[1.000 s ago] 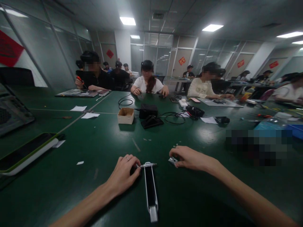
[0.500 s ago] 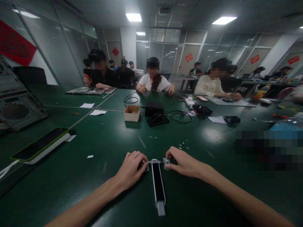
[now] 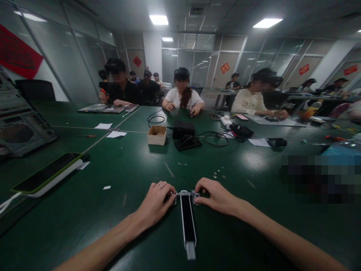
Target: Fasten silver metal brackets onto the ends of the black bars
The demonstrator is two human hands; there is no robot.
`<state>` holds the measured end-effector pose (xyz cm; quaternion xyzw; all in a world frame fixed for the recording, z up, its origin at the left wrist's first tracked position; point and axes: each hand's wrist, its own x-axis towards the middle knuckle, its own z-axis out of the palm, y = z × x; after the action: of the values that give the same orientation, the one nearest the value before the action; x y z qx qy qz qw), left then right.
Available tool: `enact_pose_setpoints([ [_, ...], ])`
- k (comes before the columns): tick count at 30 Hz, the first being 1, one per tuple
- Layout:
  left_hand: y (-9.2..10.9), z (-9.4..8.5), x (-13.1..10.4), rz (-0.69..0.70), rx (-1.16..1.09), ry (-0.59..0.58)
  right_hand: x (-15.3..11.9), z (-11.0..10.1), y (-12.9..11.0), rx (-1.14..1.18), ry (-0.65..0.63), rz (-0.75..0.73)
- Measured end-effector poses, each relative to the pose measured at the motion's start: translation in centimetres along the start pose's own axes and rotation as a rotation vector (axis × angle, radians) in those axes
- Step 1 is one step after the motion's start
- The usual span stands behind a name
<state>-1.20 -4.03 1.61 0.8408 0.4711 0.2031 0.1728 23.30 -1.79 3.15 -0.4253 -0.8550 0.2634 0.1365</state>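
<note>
Your table (image 3: 141, 162) was smooth, semi-gloss green; long pc. (image 3: 188, 218) looked blk w/ shiny metal-like edges; box (image 3: 156, 136) matt, cardboard-like.

The right hand (image 3: 216, 194), formerly apart from the long device (image 3: 188, 220) with its metal bracket (image 3: 195, 197), now holds that bracket against the right end of the crosswise rod (image 3: 179, 194). A second metal piece (image 3: 175, 200) now shows at the left hand (image 3: 155, 199). Small rings (image 3: 215, 176), previously partly hidden, lie exposed; more of the computer case (image 3: 24, 124) is visible.
</note>
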Motion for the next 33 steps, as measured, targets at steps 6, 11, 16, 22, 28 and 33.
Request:
enact_pose_setpoints([
  [6, 0.2, -0.2, 0.0, -0.007, -0.003, -0.003, -0.1, -1.7, 0.6, -0.171, 0.038, -0.063],
  [11, 0.5, -0.3, 0.1, -0.024, 0.017, -0.002, -0.2, -5.0, 2.6, -0.521, 0.167, 0.008],
  [16, 0.5, -0.2, 0.2, -0.026, 0.036, 0.010, -0.4, -6.5, 4.7, -0.820, 0.029, 0.195],
  [22, 0.2, -0.1, 0.1, -0.006, 0.030, 0.028, -0.7, -6.6, 5.8, -0.655, -0.099, 0.281],
  [28, 0.1, 0.0, 0.0, -0.007, 0.008, 0.022, -0.5, -6.6, 5.4, -0.577, -0.138, 0.314],
  [33, 0.0, 0.1, -0.1, -0.007, -0.002, 0.025, -0.3, -5.6, 4.7, -0.666, -0.098, 0.332],
])
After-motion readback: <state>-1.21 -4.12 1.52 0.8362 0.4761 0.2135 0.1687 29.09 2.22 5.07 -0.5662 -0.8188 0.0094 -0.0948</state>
